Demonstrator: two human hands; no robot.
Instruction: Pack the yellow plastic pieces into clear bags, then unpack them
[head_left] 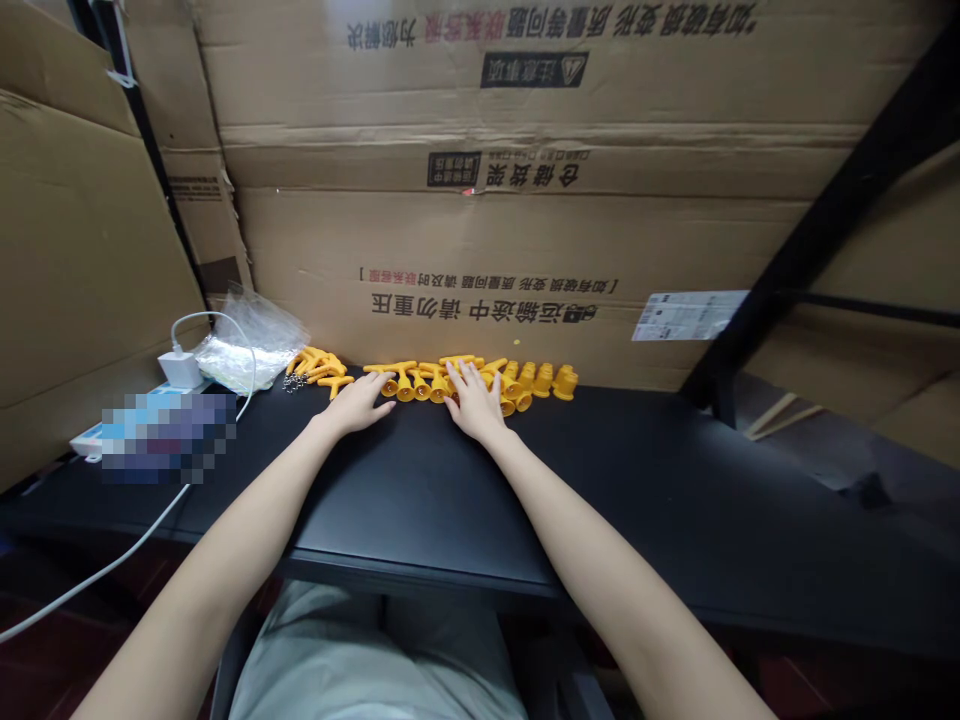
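A row of yellow plastic T-handled pieces with cup-shaped ends (421, 388) lies along the back of the black table. My left hand (358, 402) rests at the row's left end, palm down, thumb spread from the fingers. Over the row's middle lies my right hand (477, 402), its fingers spread across the yellow pieces and hiding some of them. Several short yellow cup-shaped pieces (545, 380) stand close together to its right. Left of my left hand are a heap of yellow T-shaped handles (319, 362) and some small metal bits (294, 382).
Cardboard sheets (480, 240) wall the back and sides of the black table (420, 500). At left are a clear plastic bag (251, 345), a white charger (180, 369) on a power strip, a blurred-out item (169, 438) and a white cable (112, 568). A black frame post (810, 230) slants at right.
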